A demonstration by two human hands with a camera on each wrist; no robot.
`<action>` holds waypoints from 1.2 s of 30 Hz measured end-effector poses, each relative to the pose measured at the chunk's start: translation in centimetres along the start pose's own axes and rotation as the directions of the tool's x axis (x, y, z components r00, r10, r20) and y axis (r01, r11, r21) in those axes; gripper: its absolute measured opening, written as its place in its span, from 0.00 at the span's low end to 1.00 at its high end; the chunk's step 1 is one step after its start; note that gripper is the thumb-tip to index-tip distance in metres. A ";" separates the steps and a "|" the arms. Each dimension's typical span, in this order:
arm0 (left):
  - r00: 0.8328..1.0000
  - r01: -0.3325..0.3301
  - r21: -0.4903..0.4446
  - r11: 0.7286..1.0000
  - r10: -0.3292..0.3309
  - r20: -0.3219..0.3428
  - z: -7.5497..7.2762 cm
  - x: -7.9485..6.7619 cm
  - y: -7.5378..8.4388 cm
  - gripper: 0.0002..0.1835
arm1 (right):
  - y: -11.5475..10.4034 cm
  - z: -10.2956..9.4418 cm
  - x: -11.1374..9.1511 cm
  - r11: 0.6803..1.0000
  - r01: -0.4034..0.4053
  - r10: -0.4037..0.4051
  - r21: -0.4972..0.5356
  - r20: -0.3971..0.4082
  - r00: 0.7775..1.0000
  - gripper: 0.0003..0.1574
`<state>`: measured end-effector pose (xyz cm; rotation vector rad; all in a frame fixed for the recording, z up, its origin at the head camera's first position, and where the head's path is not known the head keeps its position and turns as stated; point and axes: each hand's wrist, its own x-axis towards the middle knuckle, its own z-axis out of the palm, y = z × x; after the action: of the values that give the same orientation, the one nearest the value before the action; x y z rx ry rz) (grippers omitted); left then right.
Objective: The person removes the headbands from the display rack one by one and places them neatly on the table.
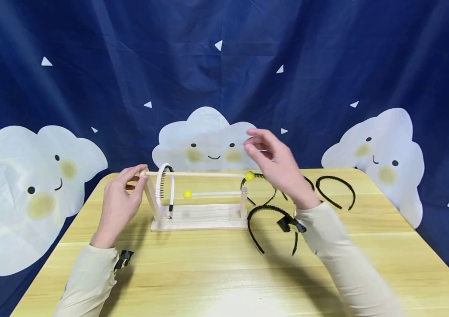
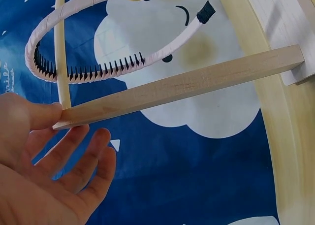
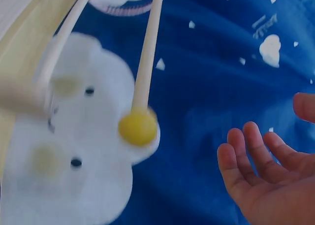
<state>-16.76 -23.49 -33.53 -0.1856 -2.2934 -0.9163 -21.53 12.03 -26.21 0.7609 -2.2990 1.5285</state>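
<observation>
My left hand (image 1: pixel 118 204) pinches the top of the wooden rack's left post (image 2: pixel 187 89) between thumb and fingers, where the upper rod (image 1: pixel 204 175) joins it. A pale pink-white toothed headband (image 2: pixel 88 77) hangs on that rod near the post. My right hand (image 1: pixel 277 167) is raised just right of the yellow ball (image 3: pixel 138 128) at the rod's free end, apart from it. Its fingers are loosely bent in the air and hold nothing. Below, a lower rod (image 1: pixel 216 193) with its own yellow ball (image 1: pixel 187 194) extends from the shorter right post (image 1: pixel 244 204).
The rack's flat base (image 1: pixel 204 216) rests on the wooden table (image 1: pixel 193 259). A black headband (image 1: pixel 249 225) lies right of it, below my right wrist. Several more black headbands lie behind, one (image 1: pixel 337 178) farther right. A blue curtain (image 1: pixel 224 83) with clouds hangs behind the table.
</observation>
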 end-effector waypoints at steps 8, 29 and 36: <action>1.000 -0.009 0.002 1.000 0.009 0.003 -0.1 0.1 -0.1 0.15 | -2.0 5.8 -0.6 0.996 0.063 -0.070 0.057 0.124 0.990 0.25; 1.000 -0.003 -0.006 1.000 0.003 0.009 -0.3 0.0 0.0 0.15 | -1.5 17.8 -2.2 0.988 0.152 -0.147 -0.023 0.149 0.978 0.27; 1.000 -0.004 -0.001 1.000 0.004 0.007 -0.3 0.0 -0.1 0.15 | -1.1 19.8 -2.2 0.992 0.109 -0.102 -0.057 0.113 0.988 0.29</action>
<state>-16.67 -23.70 -33.41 -0.1944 -2.2986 -0.9155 -18.01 -5.76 -34.41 0.9556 -2.3315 1.3947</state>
